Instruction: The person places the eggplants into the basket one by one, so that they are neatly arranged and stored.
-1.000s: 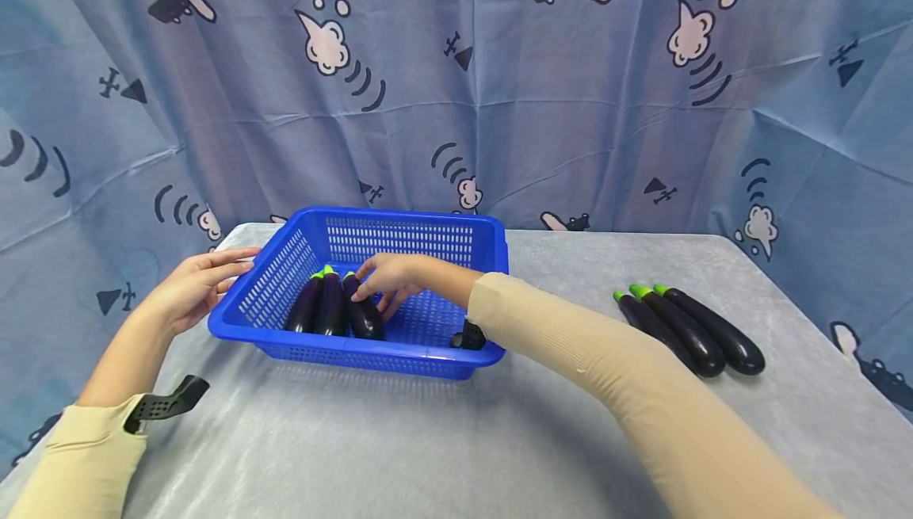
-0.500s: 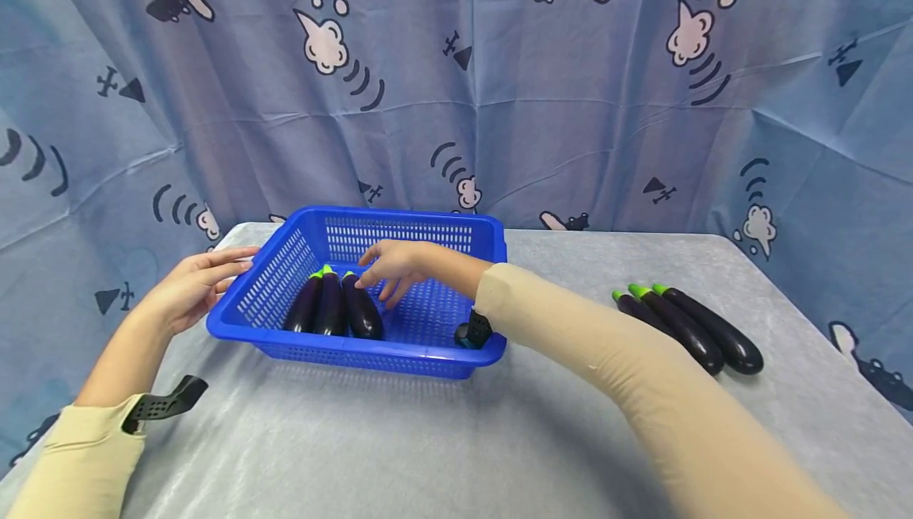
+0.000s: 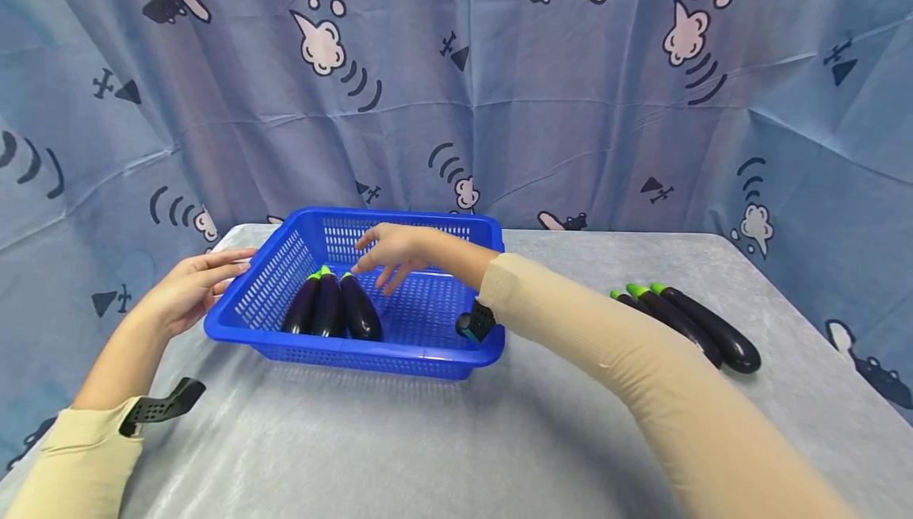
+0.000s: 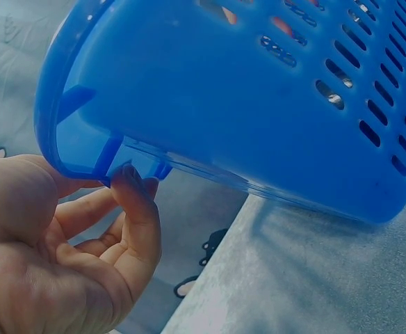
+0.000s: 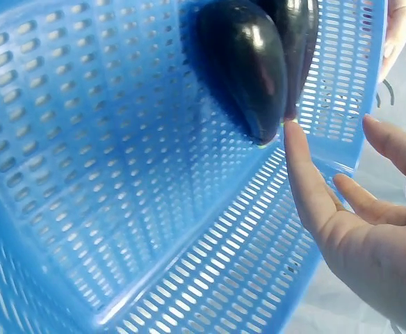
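A blue plastic basket [image 3: 421,354] with slotted walls stands on the table. Three dark purple eggplants [image 3: 360,309] with green stems lie side by side in its left part. At the left rim, my left hand [image 3: 187,291] grips the basket, its curled fingers [image 4: 139,212] under the rim's edge in the left wrist view. My right hand [image 3: 395,253] hovers above the basket floor, holding nothing. Its fingers are spread and apart from the nearest eggplant [image 5: 248,66] in the head view. Part of the third eggplant is hidden in the right wrist view.
Several feet of grey table [image 3: 342,440] extend around the basket. Three more eggplants [image 3: 706,329] lie together at the right, partly covered by the right sleeve [image 3: 613,360]. A blue patterned curtain [image 3: 456,91] hangs behind the table.
My right hand has let go of the rightmost eggplant in the basket and lifted up and away toward the back. My left hand stays at the rim.
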A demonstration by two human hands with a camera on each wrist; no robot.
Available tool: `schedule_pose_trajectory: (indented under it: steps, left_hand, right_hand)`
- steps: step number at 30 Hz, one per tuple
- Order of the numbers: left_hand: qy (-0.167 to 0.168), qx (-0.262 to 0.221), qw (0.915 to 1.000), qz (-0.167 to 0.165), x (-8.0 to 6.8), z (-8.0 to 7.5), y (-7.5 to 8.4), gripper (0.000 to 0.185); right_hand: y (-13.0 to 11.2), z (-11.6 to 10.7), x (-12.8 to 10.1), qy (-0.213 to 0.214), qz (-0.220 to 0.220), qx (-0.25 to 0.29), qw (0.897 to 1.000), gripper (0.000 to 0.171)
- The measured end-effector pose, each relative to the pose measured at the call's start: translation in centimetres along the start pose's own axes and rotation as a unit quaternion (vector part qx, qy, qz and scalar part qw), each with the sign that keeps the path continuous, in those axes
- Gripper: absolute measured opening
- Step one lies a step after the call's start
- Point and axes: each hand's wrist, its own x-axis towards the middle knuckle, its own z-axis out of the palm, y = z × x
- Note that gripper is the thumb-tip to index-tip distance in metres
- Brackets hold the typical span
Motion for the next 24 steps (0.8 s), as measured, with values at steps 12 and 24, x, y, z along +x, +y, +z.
schedule_pose_trajectory:
  steps: [12, 24]
  left_hand:
    - [-0.001, 0.001, 1.0, -0.003, 0.0, 0.0, 0.1, 0.032]
    - [0.003, 0.015, 0.9999, 0.002, -0.1, -0.1, 0.1, 0.032]
  right_hand:
    - [-1.2, -0.1, -1.6, 0.026, -0.022, -0.01, 0.999, 0.056]
    - [-2.0, 0.3, -4.0, 0.057, -0.068, -0.052, 0.995, 0.051]
